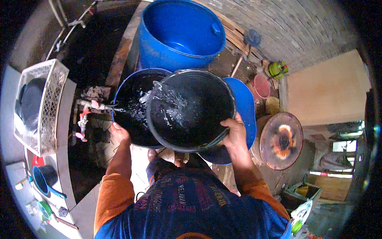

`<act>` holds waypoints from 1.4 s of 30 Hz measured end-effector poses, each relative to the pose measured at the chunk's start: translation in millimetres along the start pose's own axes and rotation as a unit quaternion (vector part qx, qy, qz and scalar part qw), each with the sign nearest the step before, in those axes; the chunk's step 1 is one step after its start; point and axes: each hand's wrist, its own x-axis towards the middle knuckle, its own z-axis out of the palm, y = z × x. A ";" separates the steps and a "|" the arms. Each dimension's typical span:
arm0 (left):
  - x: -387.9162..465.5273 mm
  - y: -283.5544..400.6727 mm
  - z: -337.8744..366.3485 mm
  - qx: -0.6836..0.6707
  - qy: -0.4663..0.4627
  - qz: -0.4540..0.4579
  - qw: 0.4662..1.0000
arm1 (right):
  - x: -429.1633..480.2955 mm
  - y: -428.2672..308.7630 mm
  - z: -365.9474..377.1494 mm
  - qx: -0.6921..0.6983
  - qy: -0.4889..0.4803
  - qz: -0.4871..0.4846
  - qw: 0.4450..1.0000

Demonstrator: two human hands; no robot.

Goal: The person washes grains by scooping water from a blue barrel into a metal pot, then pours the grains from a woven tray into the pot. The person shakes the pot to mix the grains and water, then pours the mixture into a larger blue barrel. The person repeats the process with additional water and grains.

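A black bucket (194, 113) with water splashing in it is at the centre, partly over a larger blue-rimmed tub (131, 128) of dark water. My right hand (235, 130) grips the bucket's right rim. My left hand (120, 133) rests at the left rim of the tub, its fingers partly hidden, so its hold is unclear. Water runs from a tap (103, 106) with a pink handle into the tub. At the bucket's left edge water passes over the rim; its direction cannot be told. Behind both stands a large blue plastic barrel (179, 61).
Right of the bucket are a blue container (246, 104), a round stained lid (281, 141), a red basket (262, 86) and a green gas cylinder (277, 70). On the left counter stand a white plastic crate (49, 110) and a blue dipper (40, 179). A brick wall (286, 30) rises behind.
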 end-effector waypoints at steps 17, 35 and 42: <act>-6.4 8.7 8.8 0.036 0.021 -0.001 0.999 | -22.2 -37.3 -309.3 -0.358 0.365 -0.180 0.840; -15.0 22.5 5.2 0.018 0.003 -0.042 0.999 | 31.4 -143.8 -305.5 -0.635 0.513 -0.300 0.493; -17.4 22.4 2.4 0.024 -0.002 -0.031 0.999 | 36.5 -137.3 -249.3 -0.658 0.439 -0.363 0.492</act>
